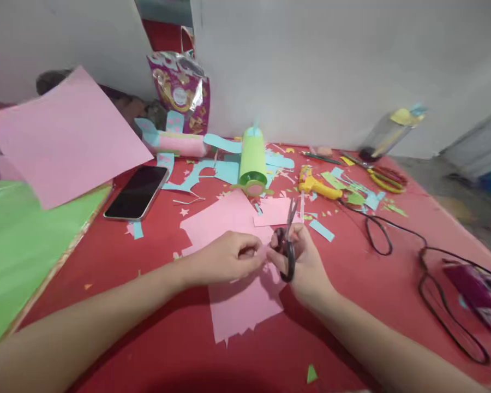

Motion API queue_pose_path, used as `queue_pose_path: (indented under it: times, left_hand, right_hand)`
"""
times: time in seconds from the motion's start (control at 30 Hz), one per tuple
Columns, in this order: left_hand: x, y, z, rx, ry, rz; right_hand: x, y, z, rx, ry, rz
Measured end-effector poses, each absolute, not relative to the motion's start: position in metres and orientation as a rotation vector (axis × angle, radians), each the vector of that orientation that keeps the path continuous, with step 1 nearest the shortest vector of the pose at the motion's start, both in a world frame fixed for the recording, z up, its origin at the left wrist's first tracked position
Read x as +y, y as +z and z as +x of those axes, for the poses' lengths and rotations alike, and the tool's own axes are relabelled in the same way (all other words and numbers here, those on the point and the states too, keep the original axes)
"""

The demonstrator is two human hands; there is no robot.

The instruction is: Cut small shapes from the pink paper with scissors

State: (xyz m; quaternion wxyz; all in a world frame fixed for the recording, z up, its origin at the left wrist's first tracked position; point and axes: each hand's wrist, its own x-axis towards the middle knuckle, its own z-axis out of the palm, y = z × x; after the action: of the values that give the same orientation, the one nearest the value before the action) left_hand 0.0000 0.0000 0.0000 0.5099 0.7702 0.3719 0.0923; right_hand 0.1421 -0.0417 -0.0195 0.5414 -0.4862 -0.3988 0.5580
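Observation:
My right hand [309, 267] holds a pair of small dark-handled scissors [288, 248], blades pointing up and away from me. Its thumb and finger also reach toward a small piece of pink paper [264, 252], which my left hand [229, 256] pinches at the fingertips. The piece's outline is blurred and partly covered by the fingers. Beneath both hands lies a larger pink sheet [245, 314] with jagged cut edges. A pink strip [272, 212] rests just beyond the scissors.
A green paper tube [252, 158] and a pink one [180, 143] lie at the back among blue scraps. A phone [137, 192] and pink sheets [69, 136] are leftward. Rightward are a yellow glue gun [319, 186], its black cord [393, 224] and yellow-handled scissors [387, 179].

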Motion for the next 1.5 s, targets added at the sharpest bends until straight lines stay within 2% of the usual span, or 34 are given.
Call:
queue_pose_path:
  times: [0.27, 1.03, 1.5]
  left_hand:
    - [-0.01, -0.013, 0.006, 1.019, 0.407, 1.781]
    - [0.0, -0.007, -0.004, 1.062, 0.506, 1.811]
    - [0.015, 0.012, -0.02, 1.248, 0.68, 1.894]
  right_hand:
    - [-0.043, -0.019, 0.141, -0.902, 1.276, -1.135]
    - [-0.038, -0.018, 0.144, -0.891, 1.298, -1.223]
    - [-0.041, -0.016, 0.148, -1.052, 1.495, -1.004]
